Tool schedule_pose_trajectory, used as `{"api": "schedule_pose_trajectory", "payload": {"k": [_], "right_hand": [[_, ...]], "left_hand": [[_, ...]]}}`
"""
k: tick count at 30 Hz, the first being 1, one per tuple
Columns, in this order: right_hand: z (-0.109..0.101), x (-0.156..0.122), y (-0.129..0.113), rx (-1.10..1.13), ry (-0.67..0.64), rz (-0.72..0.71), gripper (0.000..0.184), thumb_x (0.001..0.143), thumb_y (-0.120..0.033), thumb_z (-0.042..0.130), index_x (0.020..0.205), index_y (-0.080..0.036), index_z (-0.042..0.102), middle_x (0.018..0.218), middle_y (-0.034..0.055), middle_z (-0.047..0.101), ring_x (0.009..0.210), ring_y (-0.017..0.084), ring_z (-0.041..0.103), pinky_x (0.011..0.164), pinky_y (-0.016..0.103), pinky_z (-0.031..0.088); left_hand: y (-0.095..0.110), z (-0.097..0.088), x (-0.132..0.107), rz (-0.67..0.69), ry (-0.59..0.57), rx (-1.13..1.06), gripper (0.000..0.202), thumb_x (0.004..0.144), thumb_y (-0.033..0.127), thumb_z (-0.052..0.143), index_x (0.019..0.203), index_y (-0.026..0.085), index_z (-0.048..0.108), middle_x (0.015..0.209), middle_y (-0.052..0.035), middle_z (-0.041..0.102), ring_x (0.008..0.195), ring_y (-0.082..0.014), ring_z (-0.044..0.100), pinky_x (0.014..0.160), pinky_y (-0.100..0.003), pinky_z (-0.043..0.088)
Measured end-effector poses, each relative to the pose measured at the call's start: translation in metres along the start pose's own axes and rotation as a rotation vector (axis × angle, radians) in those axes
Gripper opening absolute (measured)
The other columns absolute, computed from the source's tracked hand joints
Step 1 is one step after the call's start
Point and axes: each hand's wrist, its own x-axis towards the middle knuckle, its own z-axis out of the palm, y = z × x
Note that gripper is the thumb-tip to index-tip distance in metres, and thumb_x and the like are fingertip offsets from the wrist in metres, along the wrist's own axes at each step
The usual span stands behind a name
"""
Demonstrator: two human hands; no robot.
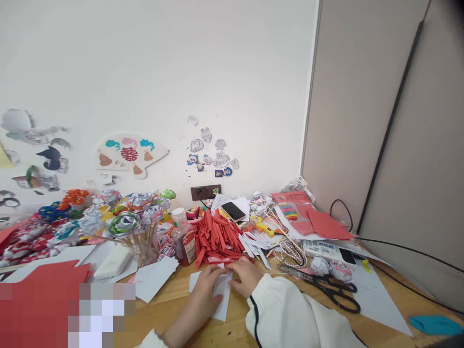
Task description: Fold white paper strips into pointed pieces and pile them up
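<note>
My left hand (203, 295) lies on a white sheet of paper (221, 299) on the wooden table (174, 299), fingers bent and pressing its upper part. My right hand (246, 275), in a white sleeve, pinches the same sheet at its top edge. Just beyond both hands lies a heap of folded red paper strips (217, 237) mixed with white strips (253, 244).
A red-labelled bottle (183, 239) and paper flowers on sticks (134, 222) stand to the left. Black scissors (337, 292), a phone (234, 210), a yellow glue gun (263, 224), red sheets (326, 224) and cables lie to the right. Red paper (47, 275) covers the near left.
</note>
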Motion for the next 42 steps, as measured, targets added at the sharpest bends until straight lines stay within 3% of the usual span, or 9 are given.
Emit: {"api": "schedule_pose_trajectory", "payload": {"k": [5,10,16,25,29,32,34,39,42], "right_hand": [[0.008,0.002,0.001,0.104,0.065,0.096,0.029,0.057,-0.009,0.056,0.084,-0.019,0.057,0.070,0.0014,0.057,0.074,0.017,0.048,0.066,0.026,0.037],[0.011,0.002,0.001,0.338,0.131,0.229,0.019,0.060,-0.012,0.053,0.077,-0.018,0.058,0.059,-0.0016,0.052,0.057,0.011,0.047,0.056,0.022,0.038],[0.010,0.005,0.004,0.617,0.235,0.324,0.014,0.066,-0.018,0.047,0.078,-0.017,0.054,0.049,-0.0050,0.040,0.047,0.009,0.041,0.048,0.020,0.034],[0.007,0.001,-0.003,0.789,0.189,0.259,0.019,0.073,-0.031,0.045,0.082,-0.017,0.053,0.072,0.0032,0.056,0.066,0.015,0.052,0.059,0.025,0.040],[-0.002,-0.002,-0.010,0.722,0.174,0.177,0.023,0.076,-0.032,0.042,0.092,-0.020,0.054,0.084,0.0053,0.057,0.078,0.017,0.052,0.068,0.028,0.041],[-0.007,-0.002,-0.012,0.579,0.187,0.146,0.023,0.073,-0.025,0.046,0.094,-0.021,0.054,0.084,0.0051,0.056,0.077,0.017,0.051,0.070,0.029,0.040],[-0.008,-0.002,-0.010,0.497,0.203,0.132,0.024,0.072,-0.021,0.045,0.095,-0.022,0.055,0.081,0.0047,0.055,0.075,0.017,0.051,0.071,0.030,0.040],[-0.012,-0.001,-0.006,0.544,0.163,0.046,0.028,0.071,-0.016,0.046,0.096,-0.024,0.055,0.092,0.0047,0.054,0.080,0.016,0.050,0.071,0.028,0.041],[-0.016,0.000,-0.006,0.573,0.137,0.058,0.018,0.068,-0.015,0.051,0.081,-0.021,0.061,0.083,0.0043,0.056,0.075,0.015,0.051,0.066,0.026,0.043]], "left_hand": [[-0.002,0.006,0.001,-0.004,0.047,-0.051,0.057,0.050,-0.001,0.041,0.102,0.022,0.048,0.101,-0.0063,0.049,0.096,-0.0193,0.045,0.083,-0.034,0.037],[-0.003,0.011,0.000,-0.106,0.166,-0.014,0.046,0.063,0.017,0.046,0.109,0.017,0.042,0.094,-0.0089,0.055,0.086,-0.0223,0.050,0.075,-0.035,0.040],[0.005,0.007,-0.004,-0.081,0.149,0.032,0.060,0.054,0.034,0.061,0.109,0.018,0.045,0.102,-0.0110,0.055,0.092,-0.0267,0.049,0.079,-0.037,0.039],[0.001,0.007,-0.003,-0.164,0.154,-0.105,0.047,0.058,0.037,0.057,0.102,0.020,0.053,0.107,-0.0104,0.056,0.100,-0.0271,0.047,0.088,-0.038,0.034],[0.002,0.006,0.001,-0.206,0.132,-0.292,0.042,0.059,0.037,0.057,0.097,0.019,0.055,0.103,-0.0104,0.058,0.095,-0.0252,0.050,0.084,-0.035,0.037],[0.003,0.008,0.003,-0.266,0.005,-0.568,0.044,0.063,0.042,0.053,0.099,0.017,0.051,0.084,-0.0084,0.064,0.064,-0.0191,0.059,0.058,-0.030,0.046],[0.007,0.009,0.004,-0.339,-0.099,-0.749,0.044,0.065,0.047,0.049,0.097,0.016,0.050,0.063,-0.0039,0.063,0.041,-0.0129,0.053,0.040,-0.024,0.040],[0.030,-0.005,-0.003,-0.390,-0.176,-1.035,0.032,0.070,0.045,0.044,0.072,0.014,0.052,0.062,-0.0043,0.061,0.035,-0.0083,0.048,0.036,-0.020,0.034],[0.040,-0.013,-0.006,-0.363,-0.141,-1.129,0.038,0.076,0.043,0.033,0.068,0.013,0.054,0.061,-0.0061,0.062,0.036,-0.0067,0.046,0.040,-0.019,0.035]]}}
